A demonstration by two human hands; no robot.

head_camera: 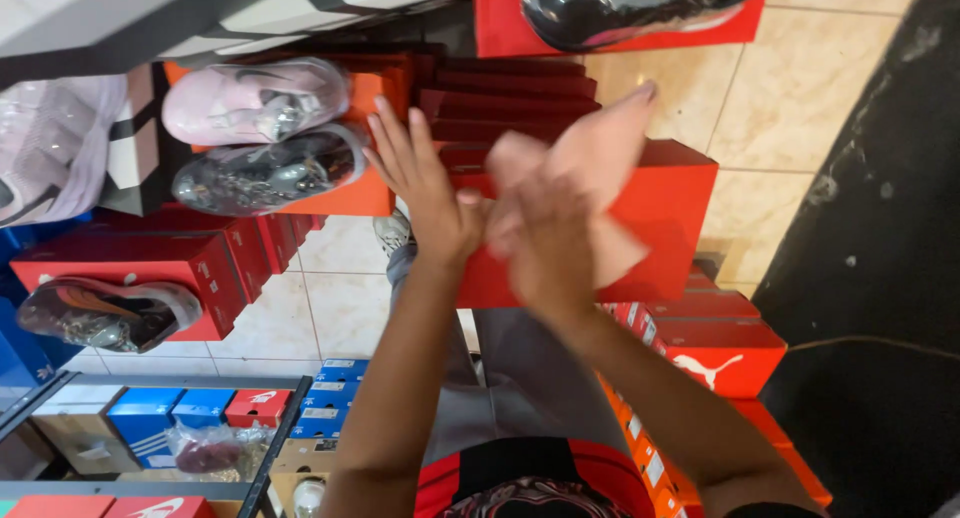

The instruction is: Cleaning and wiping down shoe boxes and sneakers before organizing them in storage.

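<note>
Far left, wrapped shoes (265, 138) sat on stacked boxes. The left hand (425, 193) was spread wide, fingers fanned, palm against the red shoebox (670, 218) — and the right hand (545, 248), badly blurred, gripped pale pink wrapping paper (600, 148) just in front of that box, above the tiled floor (790, 98).

— What carries everything here?

— A cream tiled floor (780, 98). Directly on it stand stacks of glossy red cardboard shoe boxes (520, 88).

— And around that central red stack?

— To its left, a lower red stack (200, 263) topped by a plastic-wrapped dark shoe (105, 313). Further left and higher, an orange box (365, 193) bears 2 wrapped shoes, 1 pink (255, 100), 1 grey (265, 170). Below left, a dark metal shelf (285, 418) holds blue and red boxes (200, 408).
</note>
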